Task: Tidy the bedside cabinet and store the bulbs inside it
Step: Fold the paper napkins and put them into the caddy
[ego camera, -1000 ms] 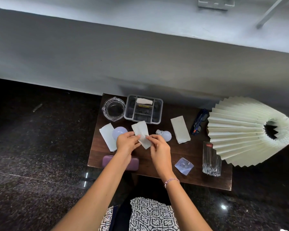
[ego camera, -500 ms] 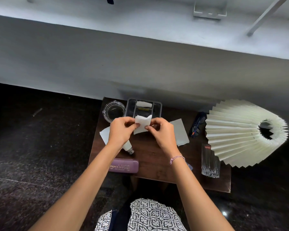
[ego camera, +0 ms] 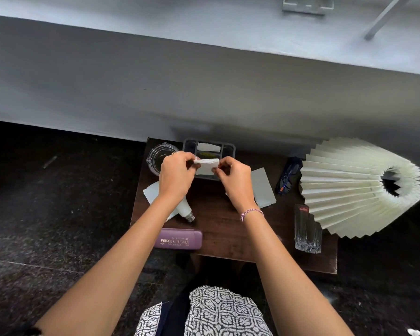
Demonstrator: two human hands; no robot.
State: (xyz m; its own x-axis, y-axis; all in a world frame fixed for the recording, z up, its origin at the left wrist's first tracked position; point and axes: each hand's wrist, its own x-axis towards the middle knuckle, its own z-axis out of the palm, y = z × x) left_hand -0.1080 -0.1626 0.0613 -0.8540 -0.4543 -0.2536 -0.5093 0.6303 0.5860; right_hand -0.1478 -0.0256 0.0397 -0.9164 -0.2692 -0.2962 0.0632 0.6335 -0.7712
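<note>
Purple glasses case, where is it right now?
In the head view, the purple glasses case lies at the near left edge of the cabinet top, right by the bulb.

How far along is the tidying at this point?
Nothing looks stored yet. The left hand and right hand pinch a folded paper above the grey organiser. One bulb lies on the cabinet top near a purple case; a loose paper and tumbler sit out.
</note>
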